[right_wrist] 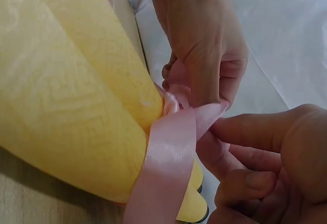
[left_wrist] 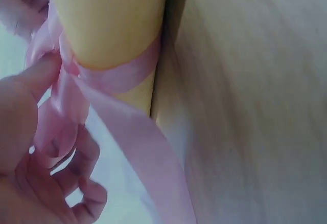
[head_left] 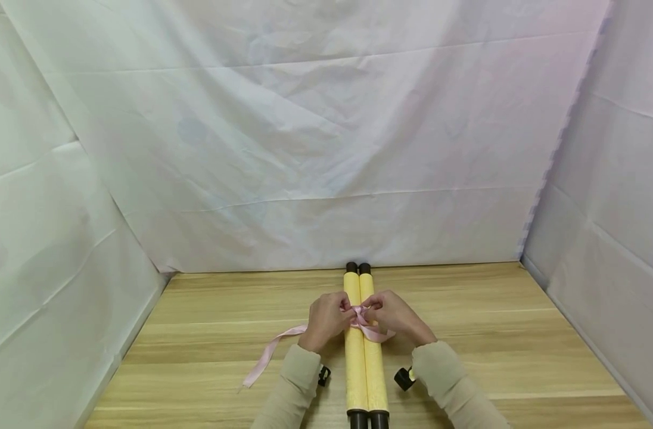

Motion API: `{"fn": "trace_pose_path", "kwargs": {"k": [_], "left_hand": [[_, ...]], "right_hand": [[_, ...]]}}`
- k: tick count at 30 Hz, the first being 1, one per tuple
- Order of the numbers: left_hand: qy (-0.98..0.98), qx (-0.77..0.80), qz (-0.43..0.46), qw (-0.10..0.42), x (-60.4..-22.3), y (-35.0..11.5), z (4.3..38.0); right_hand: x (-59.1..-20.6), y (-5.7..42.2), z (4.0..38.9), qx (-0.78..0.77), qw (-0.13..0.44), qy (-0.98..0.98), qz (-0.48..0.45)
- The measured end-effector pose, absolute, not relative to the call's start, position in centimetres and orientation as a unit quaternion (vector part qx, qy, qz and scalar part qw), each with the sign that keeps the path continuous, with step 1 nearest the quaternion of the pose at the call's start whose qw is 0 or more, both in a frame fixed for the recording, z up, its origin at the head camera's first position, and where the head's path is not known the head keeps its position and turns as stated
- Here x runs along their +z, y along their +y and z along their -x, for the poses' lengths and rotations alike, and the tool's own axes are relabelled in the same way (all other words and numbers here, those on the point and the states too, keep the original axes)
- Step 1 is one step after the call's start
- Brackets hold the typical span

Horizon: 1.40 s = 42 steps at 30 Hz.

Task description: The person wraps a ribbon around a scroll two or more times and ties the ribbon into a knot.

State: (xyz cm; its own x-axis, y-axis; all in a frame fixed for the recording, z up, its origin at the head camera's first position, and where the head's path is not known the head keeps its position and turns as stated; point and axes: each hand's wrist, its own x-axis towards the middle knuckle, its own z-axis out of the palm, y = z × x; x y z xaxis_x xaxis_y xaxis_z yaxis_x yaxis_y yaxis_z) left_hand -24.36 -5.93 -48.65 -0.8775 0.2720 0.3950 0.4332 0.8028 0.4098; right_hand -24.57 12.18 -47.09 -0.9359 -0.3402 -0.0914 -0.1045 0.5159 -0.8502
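Observation:
Two yellow rolls with black end knobs, a left roll (head_left: 355, 369) and a right roll (head_left: 376, 369), lie side by side on the table. A pink satin ribbon (head_left: 267, 357) wraps both around their middle and is crossed on top. My left hand (head_left: 326, 316) pinches the ribbon at this crossing, its thumb (left_wrist: 47, 73) pressed against it and a ribbon loop (left_wrist: 60, 132) hanging by the curled fingers. From the other side, my right hand (head_left: 396, 314) pinches a ribbon fold between thumb and finger; a broad ribbon tail (right_wrist: 166, 168) drops in front of the rolls.
The wooden table (head_left: 214, 333) reaches back to a white cloth wall (head_left: 326, 149), which the rolls' far knobs (head_left: 358, 268) almost meet. More white cloth hangs at left and right. Black wrist devices, left (head_left: 324, 375) and right (head_left: 404, 379), sit beneath the sleeves, flanking the rolls.

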Motion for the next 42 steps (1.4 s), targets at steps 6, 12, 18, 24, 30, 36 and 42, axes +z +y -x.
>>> {"fn": "trace_pose_path", "kwargs": {"k": [6,12,18,24,30,36,42], "left_hand": [[-0.920,-0.304,0.227,0.100,-48.2,-6.8,24.6],[-0.900,-0.358,0.245,0.044,-48.2,-7.4,24.8],[-0.889,-0.389,0.239,-0.010,-47.9,-8.2,24.8],[-0.888,-0.386,0.251,-0.003,-47.6,-8.7,24.7],[-0.896,-0.376,0.235,0.014,-47.1,-9.0,24.4],[-0.909,-0.362,0.206,-0.007,-46.6,-9.3,24.1],[-0.915,-0.354,0.191,-0.017,-46.4,-9.6,24.1]], "right_hand": [[-47.1,12.5,24.5,-0.465,0.125,0.861,0.164],[-47.1,12.8,24.4,-0.463,0.115,0.857,0.195],[-47.4,13.0,24.4,-0.463,0.108,0.857,0.199],[-47.4,12.9,24.3,-0.457,0.098,0.864,0.186],[-47.1,12.8,24.2,-0.451,0.092,0.869,0.181],[-47.2,12.8,24.2,-0.449,0.087,0.872,0.174],[-47.0,12.9,24.2,-0.448,0.084,0.874,0.167]]}}
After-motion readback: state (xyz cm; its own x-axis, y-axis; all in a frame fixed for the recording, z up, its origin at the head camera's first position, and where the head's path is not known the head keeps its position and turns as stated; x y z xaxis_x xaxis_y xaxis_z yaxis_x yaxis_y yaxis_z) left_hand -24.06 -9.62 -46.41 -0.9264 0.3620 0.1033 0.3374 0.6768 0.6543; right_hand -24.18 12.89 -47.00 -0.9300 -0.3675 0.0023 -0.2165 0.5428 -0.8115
